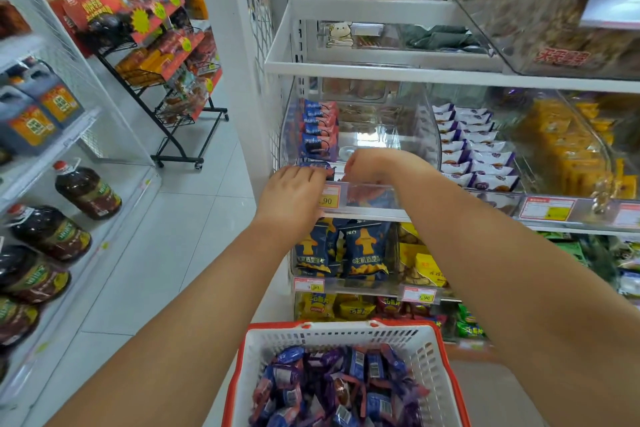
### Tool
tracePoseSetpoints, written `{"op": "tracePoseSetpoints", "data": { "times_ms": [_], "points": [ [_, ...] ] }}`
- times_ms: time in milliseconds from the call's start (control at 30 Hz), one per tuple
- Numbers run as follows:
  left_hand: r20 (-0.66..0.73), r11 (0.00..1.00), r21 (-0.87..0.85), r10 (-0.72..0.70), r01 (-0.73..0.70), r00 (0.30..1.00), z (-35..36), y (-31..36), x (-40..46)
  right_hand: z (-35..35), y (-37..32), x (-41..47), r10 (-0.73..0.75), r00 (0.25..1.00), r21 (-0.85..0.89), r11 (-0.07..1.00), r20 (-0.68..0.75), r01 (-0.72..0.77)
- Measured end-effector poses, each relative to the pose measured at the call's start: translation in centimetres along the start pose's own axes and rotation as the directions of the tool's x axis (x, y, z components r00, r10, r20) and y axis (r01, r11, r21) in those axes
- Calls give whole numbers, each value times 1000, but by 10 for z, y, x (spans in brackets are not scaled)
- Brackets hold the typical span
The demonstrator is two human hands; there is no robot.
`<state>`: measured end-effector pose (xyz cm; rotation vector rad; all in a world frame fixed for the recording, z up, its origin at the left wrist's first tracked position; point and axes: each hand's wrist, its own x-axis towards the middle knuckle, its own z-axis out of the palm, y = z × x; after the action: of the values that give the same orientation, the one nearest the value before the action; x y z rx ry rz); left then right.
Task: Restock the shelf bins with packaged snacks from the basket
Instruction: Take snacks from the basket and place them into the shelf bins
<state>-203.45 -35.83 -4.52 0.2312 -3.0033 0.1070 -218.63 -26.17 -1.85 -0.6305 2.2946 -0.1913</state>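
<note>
A white basket with a red rim (256,350) sits low in front of me, full of blue, purple and red snack packets (332,388). Above it, a clear shelf bin (408,128) holds a column of the same blue and red packets (318,128) along its left side. My left hand (294,194) reaches over the bin's front edge, its fingers on a blue packet (317,166) at the front of the column. My right hand (374,166) is curled over the front wall of the bin beside it; whatever its fingers hold is hidden.
The neighbouring bin holds white and purple packets (478,146), with yellow packets (568,149) further right. Lower shelves carry dark blue snack bags (346,250). Oil bottles (86,191) line shelves at left, and a black wire rack (166,80) stands on the tiled aisle floor.
</note>
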Motion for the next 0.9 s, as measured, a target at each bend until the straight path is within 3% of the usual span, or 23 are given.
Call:
{"op": "tracePoseSetpoints", "data": {
  "times_ms": [100,300,433,567,733,900],
  "points": [
    [-21,1000,-7,4,-4,1000,-1,-3,-4,4,2,16,40,979,330,938,202,-106],
    [59,1000,26,-8,7,998,-3,-2,0,5,5,31,-96,930,653,737,356,-174],
    [145,1000,3,-24,24,989,-8,-1,7,4,8,32,-177,932,828,531,316,-179],
    [238,999,-21,-36,42,971,-14,1,16,-1,11,26,-244,946,888,451,213,-84],
    [357,998,-50,-28,49,934,-18,1,33,-5,18,28,-216,962,970,214,166,-119],
    [448,997,-65,2,30,894,-21,-2,50,-3,21,34,-145,982,935,348,123,-66]
  ]
}}
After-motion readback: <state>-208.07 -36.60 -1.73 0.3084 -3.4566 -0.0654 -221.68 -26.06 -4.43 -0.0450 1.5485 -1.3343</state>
